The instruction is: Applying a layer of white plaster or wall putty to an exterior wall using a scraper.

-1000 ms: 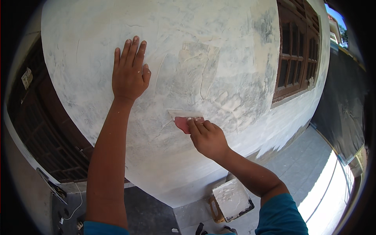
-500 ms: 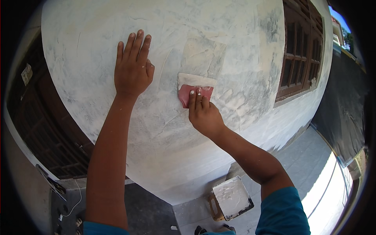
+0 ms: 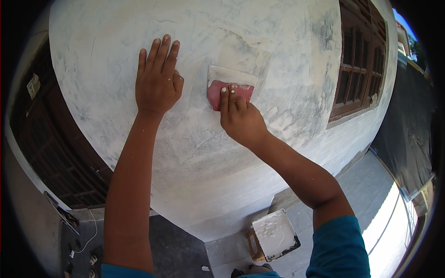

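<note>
My left hand (image 3: 157,83) lies flat against the wall (image 3: 185,143), its fingers stretched upward and touching the patchy white and grey surface. To the right of it, my right hand (image 3: 243,113) grips a putty knife (image 3: 214,94) with a red body and a wide pale blade. Its fingers press on the red part, while the thumb is hidden behind. The blade rests on the wall, just below a damp-looking beige patch of filler (image 3: 241,53). White smears mark the fingertips of both hands.
Below on the tiled floor stands a square container of white paste (image 3: 276,234), near the wall's foot. A brown-framed window (image 3: 359,65) is at the right, a dark wooden door (image 3: 55,139) at the left. Dark sheeting (image 3: 403,125) hangs far right; a white cable (image 3: 92,236) lies lower left.
My right hand has slid the putty knife up the wall and slightly left, into the lower part of the beige patch. My left hand stays in its place.
</note>
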Demonstrator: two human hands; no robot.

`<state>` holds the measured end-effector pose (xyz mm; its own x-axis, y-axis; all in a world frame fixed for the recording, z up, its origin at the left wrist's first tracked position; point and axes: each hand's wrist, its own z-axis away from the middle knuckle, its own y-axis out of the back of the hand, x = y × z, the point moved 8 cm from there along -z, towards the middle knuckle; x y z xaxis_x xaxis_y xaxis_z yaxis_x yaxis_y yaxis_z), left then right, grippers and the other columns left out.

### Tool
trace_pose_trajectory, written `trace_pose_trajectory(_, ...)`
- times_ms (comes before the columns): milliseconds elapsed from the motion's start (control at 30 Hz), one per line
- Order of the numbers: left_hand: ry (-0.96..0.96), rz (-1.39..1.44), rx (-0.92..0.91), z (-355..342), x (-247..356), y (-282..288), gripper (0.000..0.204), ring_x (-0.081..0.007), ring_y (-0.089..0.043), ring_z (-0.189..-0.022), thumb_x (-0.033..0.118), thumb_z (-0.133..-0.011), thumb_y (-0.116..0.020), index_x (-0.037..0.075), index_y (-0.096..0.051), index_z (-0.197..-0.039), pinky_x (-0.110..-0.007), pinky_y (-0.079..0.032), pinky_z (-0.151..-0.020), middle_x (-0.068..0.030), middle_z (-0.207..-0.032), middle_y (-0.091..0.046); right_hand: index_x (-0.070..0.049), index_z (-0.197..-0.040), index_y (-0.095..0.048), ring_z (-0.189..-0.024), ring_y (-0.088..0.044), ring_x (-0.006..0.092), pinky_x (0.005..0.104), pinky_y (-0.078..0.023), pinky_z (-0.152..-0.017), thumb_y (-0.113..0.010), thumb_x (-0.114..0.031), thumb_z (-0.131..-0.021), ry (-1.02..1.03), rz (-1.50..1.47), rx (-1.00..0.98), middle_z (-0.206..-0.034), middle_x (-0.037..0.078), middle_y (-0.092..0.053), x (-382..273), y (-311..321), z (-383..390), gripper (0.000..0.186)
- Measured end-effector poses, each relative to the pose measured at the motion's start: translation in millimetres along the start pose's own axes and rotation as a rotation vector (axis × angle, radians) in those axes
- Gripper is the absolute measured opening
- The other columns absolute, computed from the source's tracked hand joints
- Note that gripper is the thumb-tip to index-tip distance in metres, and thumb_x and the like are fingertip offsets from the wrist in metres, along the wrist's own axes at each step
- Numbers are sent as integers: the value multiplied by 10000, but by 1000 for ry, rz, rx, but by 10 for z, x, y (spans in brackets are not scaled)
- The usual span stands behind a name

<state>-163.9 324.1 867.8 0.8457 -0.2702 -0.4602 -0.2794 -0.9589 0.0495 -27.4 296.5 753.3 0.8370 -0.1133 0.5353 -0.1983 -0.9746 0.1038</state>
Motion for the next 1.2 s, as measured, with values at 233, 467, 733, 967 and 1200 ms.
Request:
trace_pose_trajectory(233,-9,26,11,-8,-4,37,596,-294,-376,-1431,96,-853,-491,125,-472,-1449,-534,-249,-1184,-96,-1521,-437,39,-1197,-630,-790,-656,236,297,-567,-609,-712,-96,-735,-38,-594,-183,-1086,183,-700,-94,500,519,489)
trace_pose_trajectory(467,-17,7,9,-4,29,67,582,-294,-388,-1423,103,-857,-469,115,-491,-1439,-516,-257,-1181,-99,-1515,-447,23,-1146,-653,-760,-647,192,276,-536,-525,-648,-81,-796,-228,-134,206,-1053,131,-723,1127,468,-447,365)
trace_pose_trajectory(733,-18,21,18,17,-14,79,568,-280,-405,-1411,118,-859,-490,148,-511,-1426,-508,-266,-1182,-75,-1502,-468,110,-1129,-665,-774,-601,238,275,-544,-575,-630,-35,-780,233,-329,26,-1046,296,-692,-288,384,504,380)
trace_pose_trajectory(967,-20,22,20,22,-7,72,569,-280,-399,-1417,102,-863,-470,142,-512,-1429,-501,-265,-1182,-74,-1508,-464,-4,-1141,-657,-791,-646,189,275,-548,-537,-625,-64,-802,-187,-189,220,-1087,117,-716,1260,564,-274,346)
trace_pose_trajectory(1200,-11,21,15,19,13,36,553,-279,-393,-1424,96,-872,-452,122,-525,-1419,-490,-257,-1187,-76,-1502,-473,101,-1225,-617,-803,-633,239,249,-548,-571,-618,-58,-780,134,-150,25,-1112,256,-689,36,-53,896,472)
